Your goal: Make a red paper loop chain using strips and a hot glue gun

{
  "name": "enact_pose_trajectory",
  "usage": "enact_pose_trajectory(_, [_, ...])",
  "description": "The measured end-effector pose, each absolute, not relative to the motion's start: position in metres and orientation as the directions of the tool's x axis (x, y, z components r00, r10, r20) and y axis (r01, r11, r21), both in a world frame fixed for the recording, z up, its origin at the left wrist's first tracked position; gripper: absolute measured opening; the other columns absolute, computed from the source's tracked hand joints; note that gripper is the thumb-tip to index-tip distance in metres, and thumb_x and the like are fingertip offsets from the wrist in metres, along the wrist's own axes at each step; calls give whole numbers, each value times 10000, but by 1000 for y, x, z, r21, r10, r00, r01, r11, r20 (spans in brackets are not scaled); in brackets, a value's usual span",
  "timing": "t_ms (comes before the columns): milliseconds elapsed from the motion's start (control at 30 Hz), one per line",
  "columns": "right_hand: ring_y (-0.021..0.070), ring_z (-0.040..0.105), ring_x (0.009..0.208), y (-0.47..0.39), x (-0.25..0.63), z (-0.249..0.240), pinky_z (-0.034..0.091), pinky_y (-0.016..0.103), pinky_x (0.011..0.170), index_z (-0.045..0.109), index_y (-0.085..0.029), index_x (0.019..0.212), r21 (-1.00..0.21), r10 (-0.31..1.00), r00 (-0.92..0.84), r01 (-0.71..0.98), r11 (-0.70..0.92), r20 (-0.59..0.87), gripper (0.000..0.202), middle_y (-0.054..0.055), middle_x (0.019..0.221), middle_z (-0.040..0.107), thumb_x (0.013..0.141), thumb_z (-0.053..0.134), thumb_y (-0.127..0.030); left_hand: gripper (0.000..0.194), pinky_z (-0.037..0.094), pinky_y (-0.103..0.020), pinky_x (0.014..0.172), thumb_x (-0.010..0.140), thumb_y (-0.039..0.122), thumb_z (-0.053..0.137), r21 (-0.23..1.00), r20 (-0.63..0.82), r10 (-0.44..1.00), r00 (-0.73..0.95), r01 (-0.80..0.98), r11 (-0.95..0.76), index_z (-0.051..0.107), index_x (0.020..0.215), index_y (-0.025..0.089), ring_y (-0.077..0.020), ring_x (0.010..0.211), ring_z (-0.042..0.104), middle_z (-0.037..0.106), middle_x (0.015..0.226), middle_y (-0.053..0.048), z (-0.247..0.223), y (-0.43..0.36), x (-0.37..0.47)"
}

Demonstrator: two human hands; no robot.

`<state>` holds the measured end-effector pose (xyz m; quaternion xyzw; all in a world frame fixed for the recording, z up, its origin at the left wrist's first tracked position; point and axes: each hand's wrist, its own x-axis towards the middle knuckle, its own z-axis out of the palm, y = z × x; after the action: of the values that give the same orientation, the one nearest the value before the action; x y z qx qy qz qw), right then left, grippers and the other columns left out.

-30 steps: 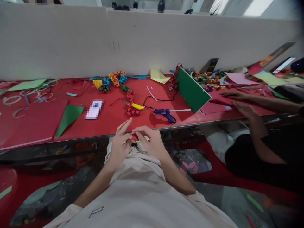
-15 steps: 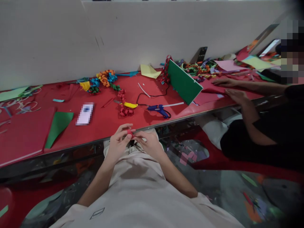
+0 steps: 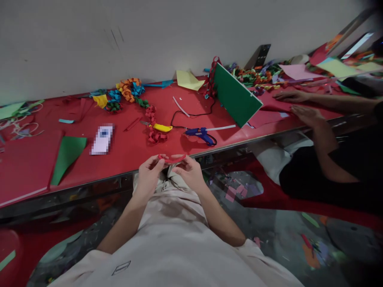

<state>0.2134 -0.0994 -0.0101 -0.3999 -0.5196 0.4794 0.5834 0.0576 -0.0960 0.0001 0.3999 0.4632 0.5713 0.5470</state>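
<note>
From where I stand, the person's left hand [image 3: 149, 173] has a narrow pinch, thumb against fingers, on one end of a small red strip [image 3: 175, 160]. The right hand [image 3: 190, 173] has its fingertips at the other end, but its thumb stands a little apart, and I cannot tell how firmly that side is gripped. The strip bridges the two hands above the lap, just off the near edge of the red table [image 3: 125, 159], sagging slightly in the middle. To handle it well, I'd say keep the left pinch light but steady, bring the right thumb up to meet its fingers, and let the fingertips work close together so the thin piece neither creases nor twists. Pulling hard would be a mistake; it looks easily bent. Keeping it low and near the body seems sensible too, clear of the blue glue gun [image 3: 199, 133] and the yellow-handled tool [image 3: 163, 127], which lies against the red curled chain [image 3: 157, 138] on the tabletop.
</note>
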Motion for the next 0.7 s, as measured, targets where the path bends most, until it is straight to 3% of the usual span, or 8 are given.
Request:
enact_pose_trajectory(67, [189,734,912,-96,215,-11,601,301,821,737,-212,970,-965,978,51,-160,208,202,258,51,972,777,827,783,-422,366,568,-291,771,764,477,829,993,8,999,-37,-116,-12,770,975,185,-181,859,705,765,1012,-76,-1,-87,60])
enact_pose_trajectory(167, [176,713,874,-89,226,-20,576,295,811,732,-198,966,-971,953,227,-87,224,199,249,66,962,762,880,718,-431,325,535,-293,765,853,478,743,938,213,976,-38,288,-193,771,972,177,-183,777,686,762,876,-65,0,-54,53])
enact_pose_trajectory(200, [180,714,883,-87,231,-24,572,299,815,724,-194,986,-972,942,269,-67,227,202,269,74,980,758,887,706,-443,320,525,-303,771,934,469,638,878,288,956,-48,413,-243,765,951,176,-185,731,674,735,775,-55,0,-39,50])
enact_pose_trajectory(267, [189,717,886,-83,241,-32,562,301,807,712,-191,1012,-974,926,310,-2,227,215,297,82,986,755,895,694,-463,326,504,-361,902,1018,343,467,706,406,907,112,591,-389,720,1139,177,-223,883,687,747,913,-93,0,-6,45])
enact_pose_trajectory(333, [177,703,801,-78,249,-37,542,286,752,711,-196,1027,-968,919,308,130,215,245,303,68,931,756,908,682,-472,389,418,-468,1051,959,274,536,455,427,843,327,728,-513,632,1321,171,-309,1198,594,680,1236,-172,-2,21,43])
enact_pose_trajectory(433, [154,653,667,-71,255,-37,500,263,676,711,-196,1051,-918,913,276,343,200,302,294,36,808,736,946,634,-460,410,303,-580,1092,890,290,661,200,388,800,458,805,-558,654,1287,187,-385,1270,515,640,1292,-195,-4,41,43])
enact_pose_trajectory(533, [155,661,647,-62,253,-33,481,244,647,703,-184,1070,-885,917,224,412,218,330,294,33,757,719,964,607,-441,248,277,-577,1079,936,316,634,210,424,802,421,815,-540,722,1150,227,-363,1209,552,697,1164,-150,-2,40,40])
enact_pose_trajectory(700, [132,617,567,-45,236,-23,468,226,621,700,-173,1060,-891,930,151,372,261,336,299,14,702,693,961,613,-442,230,410,-413,987,961,391,632,476,515,795,321,664,-577,739,1100,243,-267,1101,642,732,1122,-86,12,17,31])
